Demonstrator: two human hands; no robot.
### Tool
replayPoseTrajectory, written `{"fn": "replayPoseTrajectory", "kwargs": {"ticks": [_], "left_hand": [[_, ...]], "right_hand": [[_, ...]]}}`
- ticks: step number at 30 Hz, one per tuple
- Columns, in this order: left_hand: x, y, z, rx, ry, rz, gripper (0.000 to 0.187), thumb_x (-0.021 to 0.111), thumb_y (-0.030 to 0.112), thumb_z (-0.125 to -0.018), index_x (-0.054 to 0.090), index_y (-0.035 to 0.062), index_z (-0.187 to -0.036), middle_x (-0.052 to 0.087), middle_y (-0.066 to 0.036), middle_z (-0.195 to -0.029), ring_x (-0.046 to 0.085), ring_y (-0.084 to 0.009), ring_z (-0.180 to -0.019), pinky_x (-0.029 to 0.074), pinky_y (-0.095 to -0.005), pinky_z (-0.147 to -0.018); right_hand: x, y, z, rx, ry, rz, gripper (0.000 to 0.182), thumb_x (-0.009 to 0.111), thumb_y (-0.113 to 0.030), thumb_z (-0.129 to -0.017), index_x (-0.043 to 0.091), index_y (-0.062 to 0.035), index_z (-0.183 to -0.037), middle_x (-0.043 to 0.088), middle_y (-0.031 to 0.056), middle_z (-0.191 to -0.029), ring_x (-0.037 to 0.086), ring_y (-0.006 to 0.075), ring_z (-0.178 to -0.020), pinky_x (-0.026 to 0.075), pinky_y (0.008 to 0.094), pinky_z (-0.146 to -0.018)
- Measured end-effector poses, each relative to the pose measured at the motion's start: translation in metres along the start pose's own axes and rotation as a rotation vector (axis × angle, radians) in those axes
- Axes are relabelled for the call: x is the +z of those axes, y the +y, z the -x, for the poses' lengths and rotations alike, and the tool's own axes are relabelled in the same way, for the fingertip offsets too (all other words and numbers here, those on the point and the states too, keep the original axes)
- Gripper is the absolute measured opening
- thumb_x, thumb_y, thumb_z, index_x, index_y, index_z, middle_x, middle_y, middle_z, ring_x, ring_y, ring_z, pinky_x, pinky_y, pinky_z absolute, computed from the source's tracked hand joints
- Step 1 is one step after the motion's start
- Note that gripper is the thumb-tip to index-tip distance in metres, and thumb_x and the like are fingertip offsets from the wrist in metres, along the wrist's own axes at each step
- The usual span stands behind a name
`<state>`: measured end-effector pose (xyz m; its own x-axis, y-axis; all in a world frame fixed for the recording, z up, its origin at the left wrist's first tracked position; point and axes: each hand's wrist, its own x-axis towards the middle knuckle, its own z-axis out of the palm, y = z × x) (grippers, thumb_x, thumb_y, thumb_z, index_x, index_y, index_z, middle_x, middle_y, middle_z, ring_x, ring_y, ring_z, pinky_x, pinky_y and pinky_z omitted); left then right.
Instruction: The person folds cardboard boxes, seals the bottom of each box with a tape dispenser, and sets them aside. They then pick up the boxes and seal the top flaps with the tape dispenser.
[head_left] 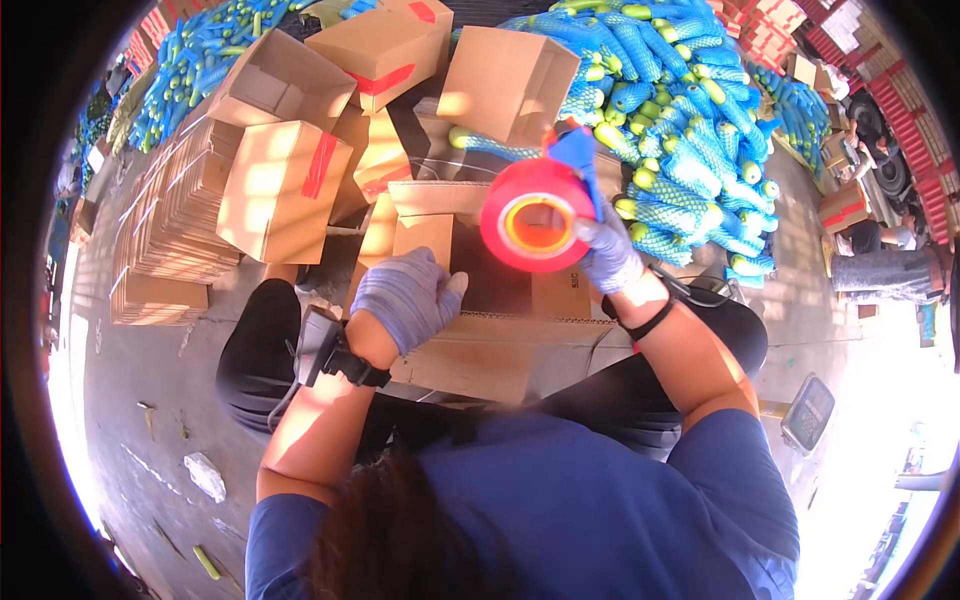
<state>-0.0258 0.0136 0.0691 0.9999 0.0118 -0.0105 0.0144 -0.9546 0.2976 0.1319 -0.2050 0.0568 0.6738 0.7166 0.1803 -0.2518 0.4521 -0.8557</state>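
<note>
My right hand [612, 258], in a pale glove, grips a blue tape dispenser [575, 152] carrying a large roll of red tape [500, 222]. The dispenser is raised above an open cardboard box [470, 362] between my legs. My left hand [405, 298], also gloved, is closed at the left side of this box, with the thumb pointing right. Whether its curled fingers hold the box edge is hidden. A flap [440, 198] stands up at the box's far side. Behind it lies one green vegetable in blue netting [490, 145], probably a cucumber or gourd.
Several cardboard boxes, some with red tape [285, 190], stand ahead and to the left. Beside them is a stack of flattened cartons [180, 225]. A big pile of netted green vegetables [690, 150] lies at front right. A scale display [808, 412] stands right.
</note>
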Motion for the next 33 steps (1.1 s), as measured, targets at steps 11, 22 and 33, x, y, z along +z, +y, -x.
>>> {"fn": "replayPoseTrajectory", "kwargs": {"ticks": [11,22,33], "left_hand": [[0.063,-0.032,-0.028,-0.183,0.233,-0.019,0.026,0.056,0.031,-0.092,0.069,0.009,-0.088,0.068,-0.015,-0.095,0.065,-0.0356,-0.089,0.052,-0.0484,-0.077],[0.042,0.003,-0.061,0.129,0.501,-0.012,0.07,0.068,0.015,-0.077,0.043,0.0043,-0.142,0.052,-0.017,-0.136,0.039,-0.0373,-0.138,0.028,-0.0519,-0.117],[0.089,0.009,0.015,0.144,0.368,0.09,0.035,0.058,0.017,-0.089,0.062,0.0054,-0.123,0.057,-0.015,-0.131,0.049,-0.0324,-0.13,0.034,-0.0481,-0.113]], "right_hand": [[-0.008,-0.043,0.064,0.073,-0.017,0.694,0.091,0.085,-0.041,-0.072,0.041,-0.0005,-0.14,0.055,0.0137,-0.129,0.056,0.0284,-0.119,0.043,0.0403,-0.103],[0.012,-0.045,0.068,-0.049,-0.277,1.467,0.075,0.083,-0.03,-0.067,0.049,0.0033,-0.125,0.061,0.0208,-0.104,0.062,0.039,-0.092,0.05,0.0455,-0.085],[0.018,-0.04,0.067,-0.249,-0.41,1.563,0.075,0.08,-0.026,-0.075,0.044,0.0071,-0.132,0.06,0.0209,-0.109,0.061,0.036,-0.094,0.049,0.0446,-0.088]]}}
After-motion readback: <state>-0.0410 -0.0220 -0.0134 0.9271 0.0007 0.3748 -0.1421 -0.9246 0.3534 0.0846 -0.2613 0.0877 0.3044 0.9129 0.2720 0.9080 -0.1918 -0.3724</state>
